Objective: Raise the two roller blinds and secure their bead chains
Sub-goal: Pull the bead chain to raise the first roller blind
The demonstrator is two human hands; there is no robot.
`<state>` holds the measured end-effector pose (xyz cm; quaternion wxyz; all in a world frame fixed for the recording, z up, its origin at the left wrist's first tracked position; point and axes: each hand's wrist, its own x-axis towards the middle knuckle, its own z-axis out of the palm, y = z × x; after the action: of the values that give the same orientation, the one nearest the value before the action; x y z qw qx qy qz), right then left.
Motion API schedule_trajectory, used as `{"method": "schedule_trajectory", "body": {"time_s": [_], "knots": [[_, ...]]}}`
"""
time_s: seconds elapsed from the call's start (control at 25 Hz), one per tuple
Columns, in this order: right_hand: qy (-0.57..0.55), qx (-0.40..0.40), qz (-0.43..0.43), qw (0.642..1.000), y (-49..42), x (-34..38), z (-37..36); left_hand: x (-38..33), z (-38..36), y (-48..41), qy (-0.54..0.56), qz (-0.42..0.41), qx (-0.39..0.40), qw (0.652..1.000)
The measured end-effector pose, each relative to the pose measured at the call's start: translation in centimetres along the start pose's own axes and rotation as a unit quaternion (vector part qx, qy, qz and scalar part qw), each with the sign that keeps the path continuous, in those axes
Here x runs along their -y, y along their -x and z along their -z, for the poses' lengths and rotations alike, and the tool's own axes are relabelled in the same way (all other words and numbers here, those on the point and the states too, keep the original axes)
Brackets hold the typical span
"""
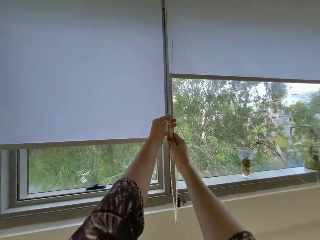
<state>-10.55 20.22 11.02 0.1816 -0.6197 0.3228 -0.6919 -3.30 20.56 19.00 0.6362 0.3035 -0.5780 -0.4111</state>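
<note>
Left blind: the larger spread of pale fabric, hanging low, its bottom rail crossing just above the small opening sash and leaving only a strip of glass bare.
Right blind: drawn higher than the left one; its bottom rail sits roughly a third of the way down the view, with trees and distant buildings showing through the pane beneath.
Window frame: a grey upright post divides the two blinds, and both hands work directly in front of it.
Sill: runs under the right pane and carries a clear glass vase with a trailing stem, plus a second plant in a jar at the far right edge.
Sleeve: dark patterned cloth covers the left upper arm; both forearms are bare and reach upward.
Left hand: the higher of the two, fingers curled around the chain beside the post.
Right hand: just under the left and almost touching it, fist closed on the same chain.
Bead chain: white, running up between the blinds to the hands, then dropping as a slack loop below the right hand, past the sill to the wall.
Sash latch: a dark handle on the lower left sash rail.
</note>
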Motion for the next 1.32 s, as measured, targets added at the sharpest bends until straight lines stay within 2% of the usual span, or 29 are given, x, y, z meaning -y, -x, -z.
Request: {"method": "schedule_trajectory", "body": {"time_s": [0.12, 0.28, 0.4, 0.6, 0.72, 1.12, 1.24, 1.32], "knots": [[0.024, 0.013, -0.010, 1.000, 2.3, -1.4, -0.4, -0.3, -1.6, -0.7, -0.004, -0.003, -0.019, 1.000], [0.029, 0.043, -0.034, 0.998, 5.7, -3.9, -0.3, 0.4, -1.6, -0.5, -0.057, -0.019, -0.113, 0.992], [0.033, 0.063, -0.048, 0.996, 6.9, -5.0, 0.4, 2.2, -1.0, 0.3, -0.092, -0.015, -0.111, 0.989], [-0.039, 0.107, -0.156, 0.981, 7.0, -5.6, 2.4, 4.3, -0.6, 2.0, -0.168, -0.052, -0.127, 0.976], [-0.044, 0.079, -0.184, 0.979, 5.2, -4.8, 3.1, 5.6, -0.1, 3.0, -0.185, -0.059, -0.123, 0.973], [-0.046, 0.046, -0.086, 0.994, -4.0, 3.5, 1.3, 11.2, -0.3, 6.6, -0.236, -0.063, -0.113, 0.963], [-0.054, 0.050, -0.082, 0.994, -4.8, 4.4, 0.6, 12.5, -0.3, 7.5, -0.247, -0.069, -0.102, 0.961], [-0.035, 0.017, -0.064, 0.997, -4.2, 3.9, 0.1, 13.0, -0.2, 7.8, -0.248, -0.070, -0.083, 0.963]]}}
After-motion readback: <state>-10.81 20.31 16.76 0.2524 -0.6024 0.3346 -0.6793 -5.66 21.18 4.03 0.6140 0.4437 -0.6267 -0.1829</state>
